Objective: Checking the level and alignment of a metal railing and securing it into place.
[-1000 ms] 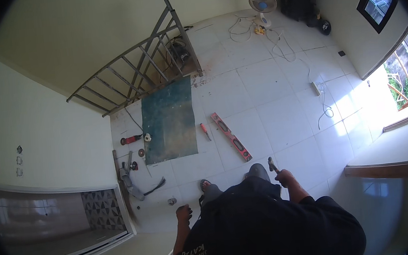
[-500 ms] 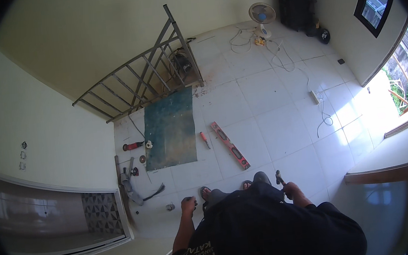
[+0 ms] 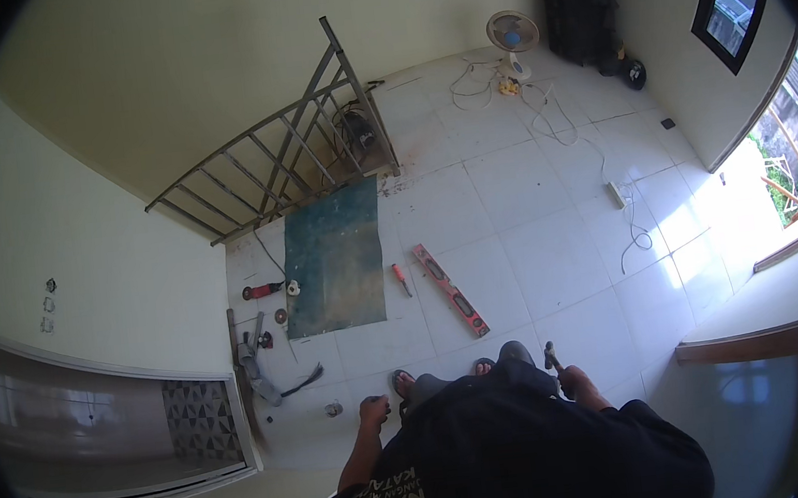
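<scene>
I stand on a white tiled floor point(image 3: 556, 262) and look down past my dark shirt. My right hand point(image 3: 579, 384) hangs at my side, shut on a small hammer point(image 3: 552, 357) whose head points up. My left hand point(image 3: 373, 413) hangs loosely curled by my left hip and holds nothing that I can see. Both my feet in sandals point(image 3: 403, 383) show just ahead of me. An orange spirit level point(image 3: 450, 289) lies on the tiles in front of my feet, with a red-handled screwdriver point(image 3: 402, 280) to its left.
A dark teal metal sheet point(image 3: 335, 267) lies flat ahead. A grey metal railing frame point(image 3: 283, 159) leans on the wall behind it. An angle grinder point(image 3: 263, 289), discs and tools lie at the left wall. A fan point(image 3: 513, 38), cables, a power strip point(image 3: 616, 194) and a black bag point(image 3: 579, 2) are at the far right.
The view has shifted a little as I moved; my right hand with the hammer has dropped lower beside my hip. The things on the floor have not moved.
</scene>
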### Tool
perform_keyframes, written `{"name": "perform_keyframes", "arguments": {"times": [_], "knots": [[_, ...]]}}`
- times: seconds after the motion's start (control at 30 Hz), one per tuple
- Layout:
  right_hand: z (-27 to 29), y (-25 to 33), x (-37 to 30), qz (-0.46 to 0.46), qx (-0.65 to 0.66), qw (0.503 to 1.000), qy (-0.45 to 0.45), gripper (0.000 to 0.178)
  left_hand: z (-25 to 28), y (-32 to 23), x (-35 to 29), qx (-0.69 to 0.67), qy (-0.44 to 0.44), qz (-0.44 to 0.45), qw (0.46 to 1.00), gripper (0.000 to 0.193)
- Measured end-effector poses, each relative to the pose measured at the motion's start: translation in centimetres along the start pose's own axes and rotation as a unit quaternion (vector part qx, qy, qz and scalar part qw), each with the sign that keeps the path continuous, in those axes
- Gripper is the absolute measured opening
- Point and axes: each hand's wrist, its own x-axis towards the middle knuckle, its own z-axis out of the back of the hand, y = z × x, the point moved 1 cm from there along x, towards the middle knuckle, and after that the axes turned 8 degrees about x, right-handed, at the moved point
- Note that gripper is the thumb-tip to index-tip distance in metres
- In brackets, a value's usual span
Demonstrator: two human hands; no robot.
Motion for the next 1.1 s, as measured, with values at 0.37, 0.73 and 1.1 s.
{"name": "perform_keyframes", "arguments": {"times": [0.37, 0.73, 1.1], "knots": [[0.7, -1.7, 0.9, 0.074, -0.07, 0.995, 0.014, 0.031, -1.8, -2.9, 2.6, 0.084, 0.018, -0.031, 0.996, 0.026], [4.9, -2.8, -0.3, 0.151, -0.01, 0.98, 0.132, 0.022, -2.9, -3.4, 3.2, 0.075, -0.085, -0.076, 0.991, 0.03], [13.0, 6.8, -0.5, -0.016, 0.217, 0.968, 0.126, 0.022, -9.4, -2.3, 6.3, 0.485, 0.043, -0.28, 0.827, 0.028]]}}
